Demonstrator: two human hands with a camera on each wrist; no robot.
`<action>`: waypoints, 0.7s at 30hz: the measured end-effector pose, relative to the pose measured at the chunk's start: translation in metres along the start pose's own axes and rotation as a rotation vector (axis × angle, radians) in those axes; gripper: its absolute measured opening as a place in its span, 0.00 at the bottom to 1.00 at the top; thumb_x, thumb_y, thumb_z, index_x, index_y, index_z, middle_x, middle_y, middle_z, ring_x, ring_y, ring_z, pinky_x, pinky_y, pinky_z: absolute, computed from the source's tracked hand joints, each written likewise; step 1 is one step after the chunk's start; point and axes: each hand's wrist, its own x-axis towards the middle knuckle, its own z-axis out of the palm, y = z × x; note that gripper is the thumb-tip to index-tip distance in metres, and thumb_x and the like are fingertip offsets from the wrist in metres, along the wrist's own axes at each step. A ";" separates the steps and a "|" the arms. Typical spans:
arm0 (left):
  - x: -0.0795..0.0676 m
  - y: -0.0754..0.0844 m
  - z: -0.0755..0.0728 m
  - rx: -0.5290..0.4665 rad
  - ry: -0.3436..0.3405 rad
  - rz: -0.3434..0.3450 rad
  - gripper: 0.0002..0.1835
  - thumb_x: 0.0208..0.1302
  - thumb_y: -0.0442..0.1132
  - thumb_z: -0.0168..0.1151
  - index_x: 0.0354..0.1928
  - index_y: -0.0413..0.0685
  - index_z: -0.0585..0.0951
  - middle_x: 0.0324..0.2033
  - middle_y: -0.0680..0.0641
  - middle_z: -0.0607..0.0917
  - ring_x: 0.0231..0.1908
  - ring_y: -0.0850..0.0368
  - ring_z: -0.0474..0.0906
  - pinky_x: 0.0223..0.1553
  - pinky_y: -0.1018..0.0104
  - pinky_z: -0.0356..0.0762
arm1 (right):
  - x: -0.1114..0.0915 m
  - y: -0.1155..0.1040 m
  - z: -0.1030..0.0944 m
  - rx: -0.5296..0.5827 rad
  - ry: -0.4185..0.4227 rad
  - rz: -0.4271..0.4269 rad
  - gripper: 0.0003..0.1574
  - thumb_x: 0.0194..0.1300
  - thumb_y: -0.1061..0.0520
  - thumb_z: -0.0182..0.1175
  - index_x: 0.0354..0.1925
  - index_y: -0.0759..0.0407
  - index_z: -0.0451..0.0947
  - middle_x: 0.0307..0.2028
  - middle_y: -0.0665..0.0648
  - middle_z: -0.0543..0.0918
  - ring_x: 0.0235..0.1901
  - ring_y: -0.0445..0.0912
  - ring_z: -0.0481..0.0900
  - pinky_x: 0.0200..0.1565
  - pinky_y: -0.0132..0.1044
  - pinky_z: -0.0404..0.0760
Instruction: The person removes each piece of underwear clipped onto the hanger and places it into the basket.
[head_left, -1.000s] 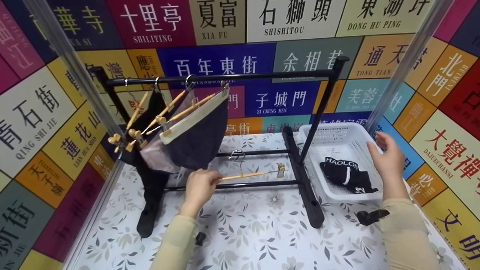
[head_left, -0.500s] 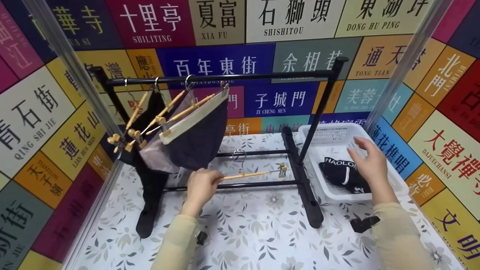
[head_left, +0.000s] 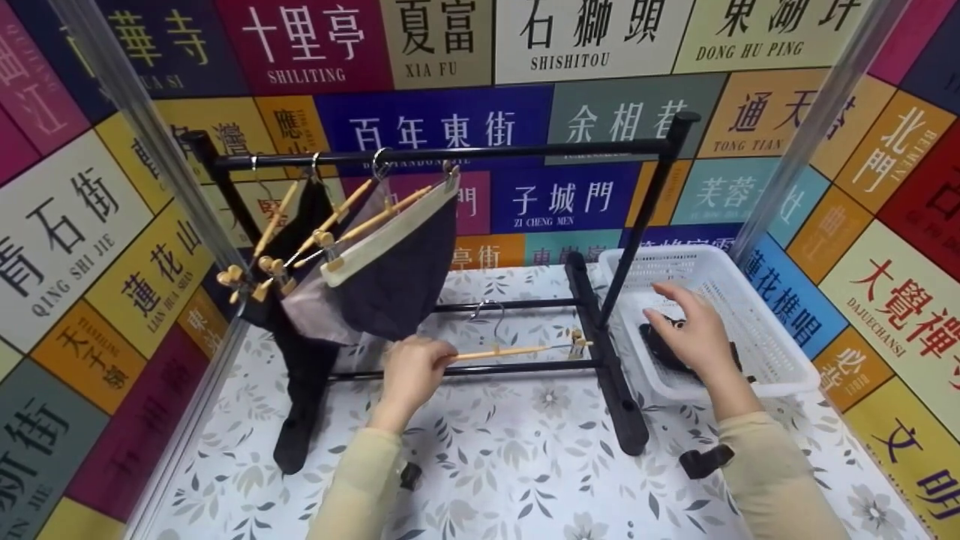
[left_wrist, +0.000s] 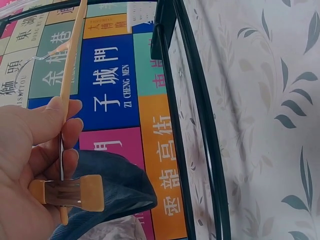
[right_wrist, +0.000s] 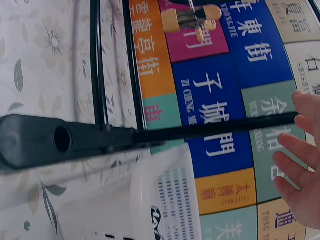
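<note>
In the head view my left hand [head_left: 415, 373] grips one end of a wooden clip hanger [head_left: 517, 351] in front of the black garment rack [head_left: 517, 154]. The left wrist view shows the thumb and fingers curled round this hanger [left_wrist: 67, 85], with one metal-and-wood clip [left_wrist: 70, 192] near the palm. No garment hangs from it. My right hand [head_left: 694, 330] is above the white basket [head_left: 784, 341], its fingers spread and holding nothing. Beneath it, partly hidden, lies a black garment [head_left: 660, 349]. The right wrist view shows the same hand [right_wrist: 302, 160] with its fingers apart.
Several clip hangers with clothes hang at the rack's left end, including dark shorts [head_left: 397, 281] with a pale waistband and a pink garment [head_left: 315, 311]. The rack's black foot [head_left: 619, 397] stands beside the basket. Sign-printed walls enclose the floral tabletop [head_left: 510, 465].
My right hand has moved left from the basket's right side to above the black garment. My left hand has shifted slightly right with the hanger.
</note>
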 end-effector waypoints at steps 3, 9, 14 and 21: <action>0.000 0.001 0.002 -0.020 0.002 0.009 0.03 0.55 0.40 0.73 0.32 0.56 0.89 0.29 0.54 0.87 0.30 0.52 0.81 0.33 0.53 0.74 | -0.001 -0.006 0.010 0.010 -0.027 -0.045 0.28 0.63 0.61 0.67 0.60 0.66 0.75 0.56 0.67 0.79 0.55 0.63 0.75 0.59 0.58 0.67; -0.003 0.004 0.004 -0.053 0.008 0.017 0.04 0.55 0.39 0.73 0.33 0.55 0.89 0.29 0.54 0.87 0.30 0.51 0.80 0.33 0.53 0.73 | -0.007 -0.015 0.028 0.044 -0.120 -0.120 0.33 0.60 0.58 0.70 0.62 0.63 0.74 0.57 0.65 0.79 0.58 0.62 0.74 0.61 0.57 0.66; -0.003 0.006 0.005 -0.063 0.015 0.031 0.04 0.54 0.39 0.73 0.33 0.54 0.88 0.29 0.54 0.87 0.31 0.51 0.81 0.33 0.53 0.74 | -0.013 -0.025 0.043 0.033 -0.197 -0.149 0.35 0.60 0.53 0.71 0.64 0.57 0.74 0.60 0.62 0.78 0.60 0.60 0.72 0.62 0.58 0.65; -0.004 0.009 0.006 -0.076 0.013 0.040 0.04 0.53 0.39 0.74 0.32 0.54 0.88 0.30 0.54 0.88 0.31 0.51 0.80 0.32 0.54 0.73 | -0.018 -0.035 0.062 0.004 -0.241 -0.248 0.36 0.59 0.52 0.72 0.63 0.58 0.75 0.58 0.60 0.79 0.58 0.59 0.74 0.61 0.57 0.68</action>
